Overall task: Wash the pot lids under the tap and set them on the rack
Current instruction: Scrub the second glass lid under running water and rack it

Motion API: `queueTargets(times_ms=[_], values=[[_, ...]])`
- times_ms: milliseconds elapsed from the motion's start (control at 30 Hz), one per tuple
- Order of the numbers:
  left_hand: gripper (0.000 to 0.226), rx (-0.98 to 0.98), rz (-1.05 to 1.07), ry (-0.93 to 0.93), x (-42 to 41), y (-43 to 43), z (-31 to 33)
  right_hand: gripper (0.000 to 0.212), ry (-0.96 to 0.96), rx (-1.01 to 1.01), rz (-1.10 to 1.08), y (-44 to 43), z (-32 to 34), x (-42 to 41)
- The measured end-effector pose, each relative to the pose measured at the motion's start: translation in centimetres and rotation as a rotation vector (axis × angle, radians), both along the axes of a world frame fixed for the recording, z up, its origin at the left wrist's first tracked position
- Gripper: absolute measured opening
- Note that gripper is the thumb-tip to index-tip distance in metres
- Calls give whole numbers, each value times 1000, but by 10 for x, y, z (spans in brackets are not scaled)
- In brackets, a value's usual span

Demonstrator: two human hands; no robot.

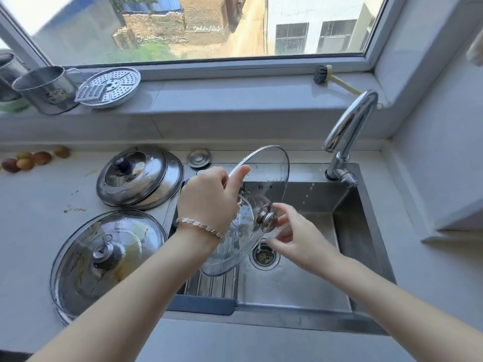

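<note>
A glass pot lid [266, 173] with a steel knob [266, 220] stands tilted on edge over the steel sink [300, 283]. My left hand [211, 197] grips its rim, thumb on the upper edge. My right hand [295, 236] has its fingers at the knob, relaxed and spread. A steel domed lid [141, 176] and a soiled glass lid [104, 257] lie on the counter to the left. The roll-up rack [211, 286] spans the sink's left part, under the held lid. Drops fall from the tap [350, 131].
A drain strainer [264, 257] with scraps sits in the sink bottom. On the windowsill stand a steel mug [47, 90], a steamer plate [112, 87] and a brush [324, 74]. Several fruits [28, 160] lie at the counter's far left. A small sink plug [199, 158] rests behind the sink.
</note>
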State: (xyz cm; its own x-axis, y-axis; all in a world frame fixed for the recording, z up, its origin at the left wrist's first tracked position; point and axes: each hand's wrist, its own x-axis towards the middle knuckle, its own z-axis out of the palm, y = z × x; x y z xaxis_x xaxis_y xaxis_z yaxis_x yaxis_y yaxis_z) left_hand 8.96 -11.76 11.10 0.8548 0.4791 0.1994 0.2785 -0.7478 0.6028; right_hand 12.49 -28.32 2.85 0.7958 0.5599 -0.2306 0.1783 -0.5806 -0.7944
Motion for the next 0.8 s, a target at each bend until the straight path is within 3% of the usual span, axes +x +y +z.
queueTargets(times_ms=[133, 233, 333, 433, 600, 667, 800], values=[[57, -104, 16, -13, -6, 16, 8, 57, -94, 49, 13, 25, 8, -2], [58, -328, 65, -24, -10, 38, 3, 36, -145, 85, -23, 44, 8, -1], [51, -589, 164, -5, -16, 63, -16, 32, -197, 62, -25, 60, 4, 1], [33, -752, 243, 156, -26, 87, -48, 33, -246, -33, -21, 75, -7, 4], [30, -707, 216, 492, -59, 116, -90, 32, -311, -330, 82, 101, -33, 10], [15, -784, 217, 519, -71, 123, -99, 33, -400, -500, 218, 116, -40, 12], [11, -886, 249, 487, -83, 139, -114, 33, -475, -622, 415, 152, -53, 10]])
